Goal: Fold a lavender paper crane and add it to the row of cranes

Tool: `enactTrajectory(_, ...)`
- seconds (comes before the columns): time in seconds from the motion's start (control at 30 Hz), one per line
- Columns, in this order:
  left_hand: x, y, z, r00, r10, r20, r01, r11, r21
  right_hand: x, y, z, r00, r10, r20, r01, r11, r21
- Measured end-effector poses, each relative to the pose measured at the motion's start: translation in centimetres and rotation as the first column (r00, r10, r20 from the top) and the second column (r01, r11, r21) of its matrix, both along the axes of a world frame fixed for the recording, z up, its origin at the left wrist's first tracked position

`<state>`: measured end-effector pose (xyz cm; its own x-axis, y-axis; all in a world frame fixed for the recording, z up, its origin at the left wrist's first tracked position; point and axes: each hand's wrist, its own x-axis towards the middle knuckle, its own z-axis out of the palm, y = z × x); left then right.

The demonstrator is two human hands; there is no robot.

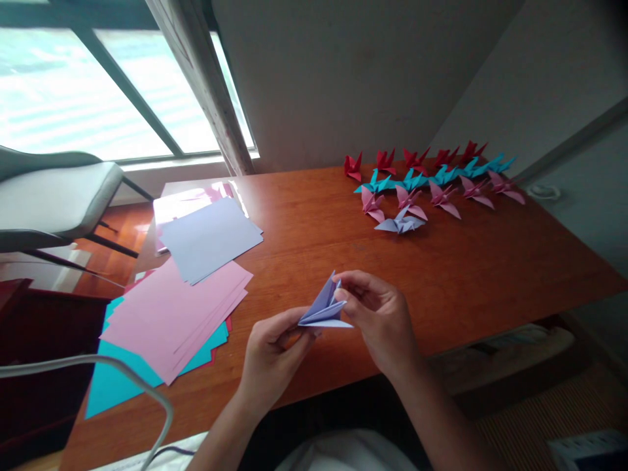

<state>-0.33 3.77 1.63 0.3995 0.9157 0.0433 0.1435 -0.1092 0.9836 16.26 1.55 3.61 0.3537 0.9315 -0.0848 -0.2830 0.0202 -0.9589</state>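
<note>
A partly folded lavender origami crane (324, 313) is held above the front part of the wooden table, its paper points spread apart. My left hand (277, 347) pinches its left corner between thumb and fingers. On the other side, my right hand (380, 314) grips an upper point with thumb and index finger. Beyond the hands stands a finished lavender crane (401, 224). Behind it are rows of pink cranes (444, 195), turquoise cranes (412, 181) and red cranes (416, 159).
Lavender sheets (213, 235) and pink sheets (171, 314) lie on the left of the table (304, 222), over turquoise sheets (118, 386). A grey cable-like tube (161, 399) arches at the lower left. A chair (63, 196) stands by the window.
</note>
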Motion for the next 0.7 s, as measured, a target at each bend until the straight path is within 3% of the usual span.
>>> enactTrajectory(0.37, -0.2, 0.1, -0.4, 1.000, -0.016, 0.019, 0.016, 1.000, -0.009, 0.9, -0.2, -0.4, 0.997, 0.051, -0.063, -0.052, 0.999, -0.012)
enactTrajectory(0.7, -0.2, -0.3, -1.0, 0.997, -0.080, 0.015, 0.081, 0.996, -0.024, 1.4, -0.3, 0.8, 0.991, 0.038, 0.130, -0.041, 0.999, 0.017)
